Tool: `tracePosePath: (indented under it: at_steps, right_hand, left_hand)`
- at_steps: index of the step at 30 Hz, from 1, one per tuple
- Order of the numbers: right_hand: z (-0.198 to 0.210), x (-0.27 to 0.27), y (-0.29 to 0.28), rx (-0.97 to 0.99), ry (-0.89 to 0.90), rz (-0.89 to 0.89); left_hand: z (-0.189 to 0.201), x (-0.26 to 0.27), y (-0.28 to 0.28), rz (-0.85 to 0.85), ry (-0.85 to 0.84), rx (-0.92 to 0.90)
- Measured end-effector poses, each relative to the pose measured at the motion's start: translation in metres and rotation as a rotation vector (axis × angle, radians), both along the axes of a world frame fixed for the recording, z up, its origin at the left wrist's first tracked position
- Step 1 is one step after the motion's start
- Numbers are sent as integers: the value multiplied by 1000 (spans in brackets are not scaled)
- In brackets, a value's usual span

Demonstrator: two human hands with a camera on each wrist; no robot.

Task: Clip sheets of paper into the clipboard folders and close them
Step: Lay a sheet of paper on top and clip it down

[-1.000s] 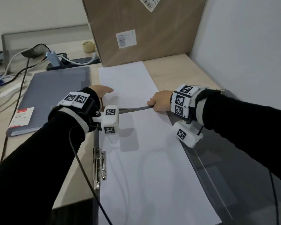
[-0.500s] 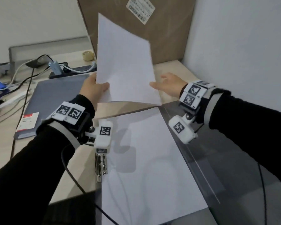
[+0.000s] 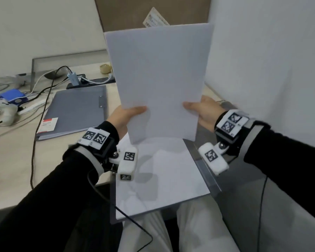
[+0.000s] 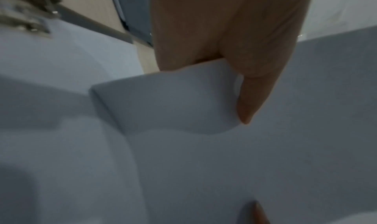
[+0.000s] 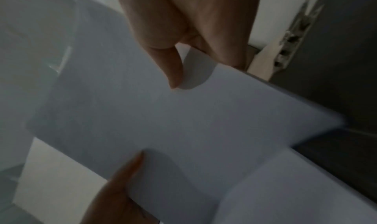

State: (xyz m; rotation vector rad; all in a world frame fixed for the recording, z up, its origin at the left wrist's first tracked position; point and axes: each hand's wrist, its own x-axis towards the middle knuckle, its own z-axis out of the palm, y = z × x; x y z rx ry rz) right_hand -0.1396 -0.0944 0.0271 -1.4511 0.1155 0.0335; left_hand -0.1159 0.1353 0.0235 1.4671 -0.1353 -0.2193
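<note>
— White paper sheets point(image 3: 158, 79) are pinched upright, left hand point(image 3: 125, 116) and right hand point(image 3: 204, 110) at the lower corners, above the open grey clipboard folder point(image 3: 235, 188) nearby.
— Square their edges, I'd say, then slide them under the metal clip point(image 4: 24, 18).
— That clip is blurred, and hidden from the head view.

Sheets being held upright above an open folder at the table's near edge

The sheets of paper point(image 3: 160, 84) are being held between the left hand point(image 3: 125, 117) and right hand point(image 3: 205, 110), above the open clipboard folder point(image 3: 164, 180). A closed folder point(image 3: 76, 110) is lying on the table point(image 3: 9, 157) to the left, with a cardboard box point(image 3: 135, 13) standing behind.
</note>
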Motion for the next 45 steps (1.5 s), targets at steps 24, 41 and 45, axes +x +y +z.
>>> tracePosePath:
  at_steps: [24, 41, 45]
  right_hand:
    - [-36, -88, -174, -656, 451, -395]
    - [-66, -97, -161, -1035, 638, -86]
    - [-68, -99, -154, -898, 602, -52]
  left_hand:
    - [-27, -45, -136, -604, -164, 1341]
    - [-36, -46, -88, -681, -135, 1426]
    - [-32, -44, -93, -329, -41, 1031]
